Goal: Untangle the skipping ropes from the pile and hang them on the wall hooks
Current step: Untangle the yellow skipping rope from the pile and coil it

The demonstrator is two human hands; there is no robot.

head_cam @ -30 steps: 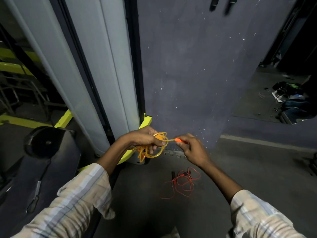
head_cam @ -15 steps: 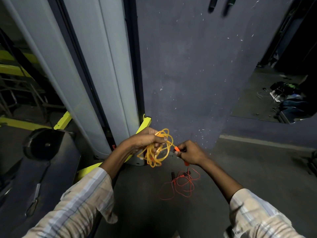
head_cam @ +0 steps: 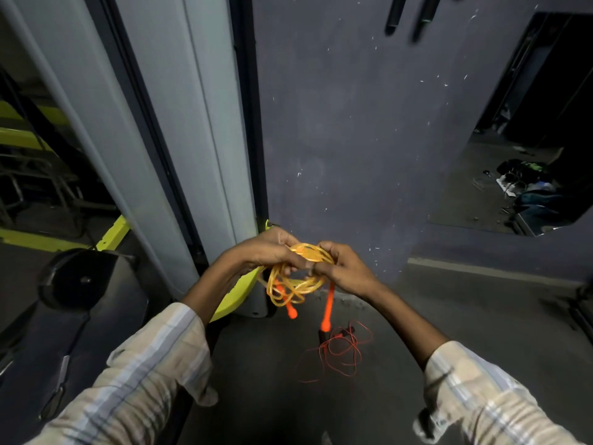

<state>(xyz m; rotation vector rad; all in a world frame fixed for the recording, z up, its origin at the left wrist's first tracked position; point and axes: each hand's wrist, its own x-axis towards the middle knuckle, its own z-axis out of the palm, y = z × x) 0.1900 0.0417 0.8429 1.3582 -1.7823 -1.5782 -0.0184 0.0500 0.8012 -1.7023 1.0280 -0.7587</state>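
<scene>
Far left, a dark machine base (head_cam: 80, 332) with a round black disc (head_cam: 77, 279) sits low by the left edge, with yellow-green frame bars (head_cam: 112, 234) behind it. Next over, a pale grey pillar (head_cam: 179, 123) runs from the top down to the floor. Checked sleeve in from the bottom-left corner, and here's the left hand (head_cam: 266, 252), fingers curled round the top of a coiled yellow skipping rope (head_cam: 293, 277). The coil hangs between both hands, held up in front of the dark blue wall (head_cam: 353, 123), loops drooping below the knuckles. Two orange handles (head_cam: 327, 306) dangle under the bundle, one shorter on the left, one longer on the right. Right beside it, the right hand (head_cam: 345, 268) pinches the same coil from the other side, fingers bent in tight against the left hand's. Down on the floor (head_cam: 481, 316), directly below, a thin red skipping rope (head_cam: 340, 351) lies in a loose tangle, well apart from the hands. Top of the wall, two dark handles (head_cam: 410, 11) hang down. Far right, a mirror (head_cam: 513, 155) shows clutter on a floor.
</scene>
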